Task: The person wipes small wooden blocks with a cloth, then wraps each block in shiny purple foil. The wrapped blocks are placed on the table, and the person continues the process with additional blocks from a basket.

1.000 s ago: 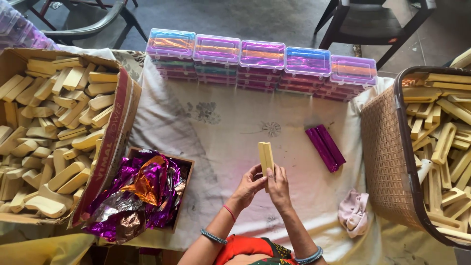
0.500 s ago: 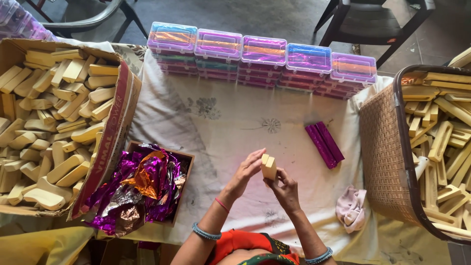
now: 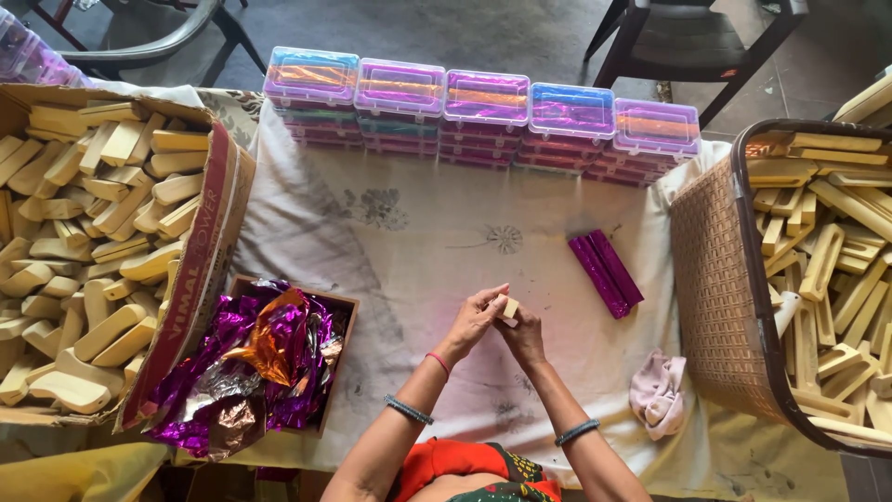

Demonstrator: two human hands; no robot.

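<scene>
Pale block sits at centre of the cloth, pinched between left hand and right hand. Hold it steady by its ends; purple foil sheets lie at eight o'clock, wrapped purple sticks at two o'clock.
</scene>
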